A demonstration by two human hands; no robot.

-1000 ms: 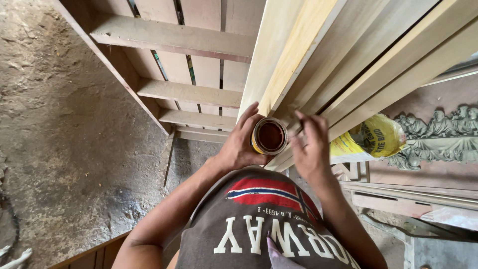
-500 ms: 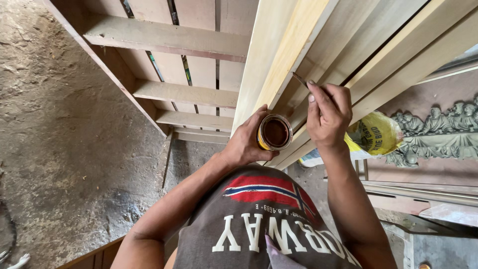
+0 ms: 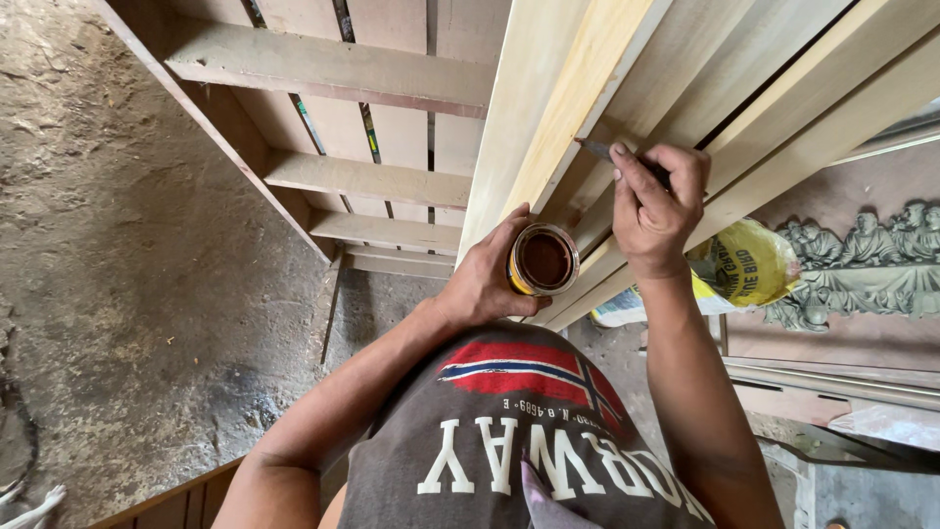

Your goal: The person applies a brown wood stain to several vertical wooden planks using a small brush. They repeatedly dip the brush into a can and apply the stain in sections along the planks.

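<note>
Left hand point(image 3: 487, 279) grips tin point(image 3: 543, 261) of brown stain; right hand point(image 3: 654, 211) pinches brush point(image 3: 595, 149) at groove — planks point(image 3: 578, 108) mostly pale, unstained.

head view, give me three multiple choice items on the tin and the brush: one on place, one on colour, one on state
1. Where is the brush tip?
A. in the tin
B. on the pale wooden frame
C. on the ground

2. What colour is the liquid in the tin?
A. dark brown
B. blue
C. white

3. How is the tin?
A. lidded
B. open
C. tipped over

Answers:
1 B, the right hand presses the brush to the wooden frame.
2 A, brown liquid fills the tin.
3 B, it sits lidless and upright in the left hand.
</note>
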